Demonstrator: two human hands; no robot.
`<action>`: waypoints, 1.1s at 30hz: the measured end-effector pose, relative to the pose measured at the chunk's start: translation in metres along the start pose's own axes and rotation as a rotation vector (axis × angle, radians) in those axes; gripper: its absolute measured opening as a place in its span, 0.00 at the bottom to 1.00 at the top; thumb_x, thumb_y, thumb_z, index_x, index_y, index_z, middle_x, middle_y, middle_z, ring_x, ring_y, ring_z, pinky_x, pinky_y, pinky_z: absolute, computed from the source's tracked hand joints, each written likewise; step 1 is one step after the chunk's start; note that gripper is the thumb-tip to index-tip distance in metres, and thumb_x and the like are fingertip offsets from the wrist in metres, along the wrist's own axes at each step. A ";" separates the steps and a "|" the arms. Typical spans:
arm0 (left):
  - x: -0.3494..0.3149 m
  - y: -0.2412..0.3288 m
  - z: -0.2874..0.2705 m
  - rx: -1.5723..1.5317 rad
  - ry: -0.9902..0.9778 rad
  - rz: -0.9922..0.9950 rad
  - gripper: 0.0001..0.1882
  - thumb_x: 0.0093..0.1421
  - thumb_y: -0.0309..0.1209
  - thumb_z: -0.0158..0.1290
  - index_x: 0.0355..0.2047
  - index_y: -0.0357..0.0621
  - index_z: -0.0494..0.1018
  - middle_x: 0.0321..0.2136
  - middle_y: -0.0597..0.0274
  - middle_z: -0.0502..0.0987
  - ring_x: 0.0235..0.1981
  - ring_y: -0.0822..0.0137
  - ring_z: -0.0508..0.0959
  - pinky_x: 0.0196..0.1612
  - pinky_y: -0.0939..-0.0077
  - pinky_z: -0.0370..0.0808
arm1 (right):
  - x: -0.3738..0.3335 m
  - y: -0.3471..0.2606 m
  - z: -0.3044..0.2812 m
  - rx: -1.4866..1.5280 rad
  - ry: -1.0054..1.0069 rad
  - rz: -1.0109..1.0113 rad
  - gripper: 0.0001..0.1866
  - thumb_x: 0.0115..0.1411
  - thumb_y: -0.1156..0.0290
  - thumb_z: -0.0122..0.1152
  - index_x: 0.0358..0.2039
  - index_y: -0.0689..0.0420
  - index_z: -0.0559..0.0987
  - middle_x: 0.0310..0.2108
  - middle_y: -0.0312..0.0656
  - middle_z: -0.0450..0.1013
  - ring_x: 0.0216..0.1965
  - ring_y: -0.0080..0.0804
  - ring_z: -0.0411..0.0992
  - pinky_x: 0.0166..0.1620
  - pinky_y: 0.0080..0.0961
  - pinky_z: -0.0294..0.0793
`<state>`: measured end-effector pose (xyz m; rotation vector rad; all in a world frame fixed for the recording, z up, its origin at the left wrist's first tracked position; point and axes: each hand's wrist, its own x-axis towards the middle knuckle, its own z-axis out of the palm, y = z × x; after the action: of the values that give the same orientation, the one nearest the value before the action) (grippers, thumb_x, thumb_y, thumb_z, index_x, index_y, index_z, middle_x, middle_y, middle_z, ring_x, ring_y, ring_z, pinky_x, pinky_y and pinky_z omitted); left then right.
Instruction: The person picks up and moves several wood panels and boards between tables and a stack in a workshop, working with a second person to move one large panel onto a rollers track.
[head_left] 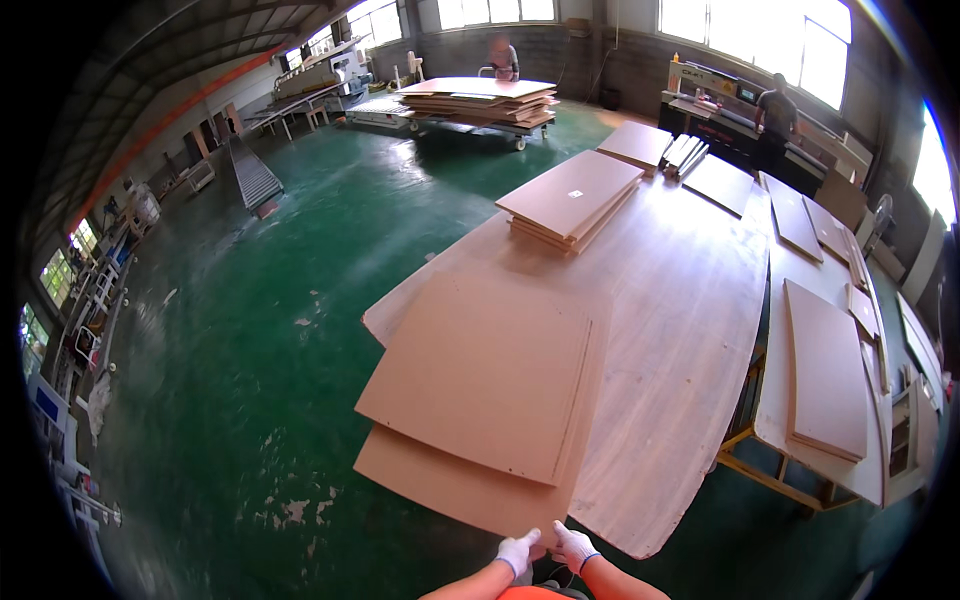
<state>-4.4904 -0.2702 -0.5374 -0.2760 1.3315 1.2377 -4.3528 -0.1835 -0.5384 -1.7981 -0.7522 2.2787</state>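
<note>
My left hand [520, 552] and my right hand [574, 547], both in white gloves, are close together at the near corner of a brown board [465, 486]. Each appears closed on the board's edge, thumb on top; the fingers underneath are hidden. On that board lies another brown board [475, 385], set farther off, with small holes near its edges and thin lines along its right side. Both boards rest partly on a large wooden-topped table [680, 400] and overhang its left edge.
A stack of boards [570, 195] sits farther up the table. At right, a second table [775, 400] on a yellow frame bears more boards. One person [503, 62] stands behind a loaded cart [480, 118]; another [776, 115] is at a machine. A roller conveyor [252, 172] stands far left.
</note>
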 end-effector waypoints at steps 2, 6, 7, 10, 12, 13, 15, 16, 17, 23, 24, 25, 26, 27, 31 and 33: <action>-0.014 -0.018 -0.024 -0.105 -0.062 -0.141 0.23 0.63 0.36 0.60 0.54 0.37 0.71 0.45 0.49 0.78 0.45 0.48 0.80 0.49 0.51 0.80 | -0.009 0.019 -0.016 0.001 0.104 -0.015 0.27 0.67 0.49 0.58 0.50 0.64 0.78 0.43 0.49 0.78 0.38 0.45 0.79 0.36 0.45 0.83; -0.003 0.054 -0.133 -0.646 0.026 0.190 0.27 0.68 0.48 0.51 0.59 0.44 0.68 0.55 0.51 0.75 0.56 0.46 0.75 0.59 0.42 0.72 | -0.039 0.064 -0.069 -0.075 0.210 -0.147 0.25 0.67 0.52 0.59 0.45 0.67 0.79 0.39 0.48 0.79 0.33 0.42 0.79 0.31 0.42 0.83; -0.004 0.073 -0.179 -0.618 0.097 0.230 0.28 0.69 0.52 0.48 0.59 0.43 0.68 0.56 0.51 0.74 0.55 0.44 0.75 0.59 0.41 0.72 | -0.049 0.070 -0.078 -0.071 0.205 -0.165 0.25 0.66 0.53 0.59 0.44 0.67 0.79 0.37 0.47 0.79 0.31 0.41 0.79 0.30 0.42 0.83; -0.022 0.081 -0.190 -0.516 0.263 0.129 0.30 0.68 0.52 0.50 0.61 0.46 0.66 0.56 0.53 0.74 0.55 0.46 0.75 0.58 0.41 0.73 | -0.049 0.100 -0.130 -0.069 0.289 -0.165 0.25 0.67 0.53 0.58 0.42 0.68 0.80 0.36 0.47 0.79 0.31 0.41 0.79 0.29 0.42 0.82; -0.026 0.070 -0.178 -0.492 0.351 0.107 0.29 0.67 0.51 0.53 0.63 0.51 0.65 0.56 0.56 0.75 0.54 0.48 0.76 0.55 0.42 0.75 | -0.052 0.114 -0.149 -0.090 0.327 -0.182 0.28 0.65 0.47 0.58 0.42 0.66 0.80 0.34 0.47 0.78 0.33 0.42 0.78 0.31 0.43 0.81; -0.032 0.066 -0.180 -0.484 0.368 0.099 0.29 0.67 0.50 0.53 0.63 0.51 0.65 0.57 0.57 0.75 0.54 0.48 0.77 0.54 0.42 0.75 | -0.084 0.094 -0.138 -0.147 0.329 -0.187 0.31 0.63 0.42 0.59 0.41 0.64 0.80 0.33 0.47 0.77 0.37 0.43 0.76 0.34 0.44 0.80; -0.028 0.072 -0.152 -0.446 0.348 0.055 0.29 0.67 0.50 0.54 0.63 0.51 0.65 0.57 0.57 0.74 0.54 0.49 0.77 0.53 0.42 0.76 | -0.083 0.096 -0.153 -0.111 0.394 -0.190 0.29 0.67 0.44 0.54 0.39 0.63 0.80 0.33 0.45 0.76 0.29 0.36 0.74 0.25 0.41 0.77; -0.028 0.075 -0.148 -0.466 0.334 0.045 0.28 0.67 0.49 0.54 0.62 0.51 0.65 0.57 0.57 0.74 0.54 0.49 0.77 0.53 0.41 0.76 | -0.079 0.090 -0.156 -0.111 0.402 -0.138 0.30 0.64 0.44 0.58 0.45 0.63 0.78 0.40 0.48 0.76 0.37 0.41 0.75 0.34 0.46 0.78; 0.006 0.066 -0.170 -0.467 0.301 0.014 0.27 0.68 0.48 0.54 0.62 0.50 0.65 0.56 0.57 0.74 0.54 0.48 0.77 0.53 0.41 0.76 | -0.074 0.082 -0.158 -0.114 0.410 -0.084 0.34 0.61 0.43 0.62 0.51 0.62 0.77 0.47 0.51 0.75 0.45 0.45 0.75 0.42 0.51 0.79; 0.045 0.109 -0.132 -0.133 -0.312 -0.335 0.21 0.73 0.39 0.45 0.61 0.43 0.65 0.62 0.49 0.67 0.62 0.49 0.68 0.64 0.50 0.66 | -0.030 0.043 -0.153 -0.332 1.146 -0.216 0.26 0.61 0.55 0.63 0.46 0.68 0.77 0.42 0.53 0.78 0.41 0.47 0.78 0.46 0.42 0.78; 0.033 0.139 -0.151 0.047 -0.638 -0.315 0.21 0.72 0.41 0.47 0.60 0.43 0.67 0.59 0.49 0.71 0.59 0.51 0.72 0.60 0.54 0.71 | -0.055 0.008 -0.102 -0.521 1.363 -0.097 0.28 0.56 0.59 0.66 0.49 0.68 0.75 0.47 0.57 0.75 0.48 0.53 0.75 0.52 0.45 0.75; -0.014 0.177 -0.111 0.268 -0.473 -0.264 0.21 0.70 0.41 0.51 0.58 0.43 0.70 0.53 0.51 0.76 0.52 0.57 0.78 0.54 0.61 0.77 | -0.093 -0.017 -0.066 -0.528 1.439 -0.145 0.32 0.57 0.60 0.66 0.57 0.64 0.71 0.55 0.57 0.69 0.56 0.55 0.70 0.58 0.45 0.71; -0.033 0.201 -0.112 0.282 -0.509 -0.144 0.20 0.69 0.41 0.53 0.56 0.43 0.71 0.50 0.52 0.78 0.49 0.59 0.80 0.52 0.63 0.78 | -0.091 -0.030 -0.045 -0.598 1.486 -0.242 0.33 0.57 0.60 0.67 0.58 0.64 0.70 0.57 0.57 0.68 0.58 0.54 0.68 0.61 0.43 0.68; -0.041 0.228 -0.126 0.310 -0.536 -0.021 0.20 0.68 0.40 0.54 0.55 0.43 0.72 0.48 0.54 0.80 0.45 0.61 0.82 0.49 0.66 0.80 | -0.072 -0.035 -0.021 -0.685 1.565 -0.365 0.32 0.56 0.61 0.67 0.57 0.65 0.70 0.56 0.57 0.68 0.59 0.54 0.66 0.62 0.42 0.66; -0.025 0.362 -0.220 0.308 -0.258 0.128 0.16 0.66 0.36 0.57 0.50 0.42 0.75 0.43 0.55 0.81 0.39 0.62 0.83 0.42 0.67 0.82 | -0.019 -0.089 0.171 -0.856 1.217 -0.677 0.34 0.53 0.61 0.69 0.57 0.65 0.72 0.60 0.57 0.67 0.65 0.51 0.62 0.67 0.41 0.59; -0.016 0.438 -0.256 0.245 -0.113 0.262 0.14 0.65 0.36 0.57 0.47 0.43 0.76 0.42 0.54 0.82 0.37 0.62 0.83 0.41 0.67 0.82 | 0.010 -0.117 0.262 -0.902 1.025 -0.877 0.35 0.53 0.60 0.69 0.57 0.64 0.71 0.61 0.57 0.66 0.66 0.53 0.59 0.68 0.42 0.57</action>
<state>-4.9771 -0.2988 -0.3962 0.1444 1.4361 1.2689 -4.6248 -0.1551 -0.4515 -1.9074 -1.8801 0.3295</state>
